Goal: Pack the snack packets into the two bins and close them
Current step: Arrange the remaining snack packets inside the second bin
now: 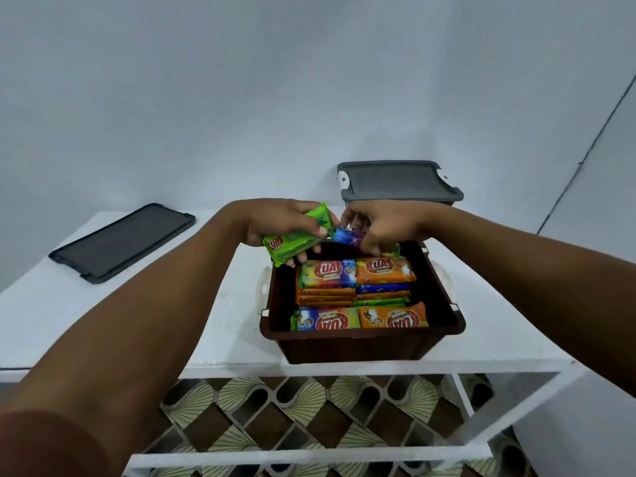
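A dark brown bin (361, 346) stands open on the white table (137, 304), holding several orange, blue and green snack packets (358, 294). My left hand (275, 218) grips green packets (292, 242) just above the bin's far left corner. My right hand (385, 225) pinches a blue packet (347, 234) over the bin's far edge. A second bin (399, 182) sits behind, closed with a grey lid.
A loose dark grey lid (120, 242) lies flat on the table's left side. The wall stands close behind the table. Patterned floor tiles (292, 414) show below the table's front edge through its white frame.
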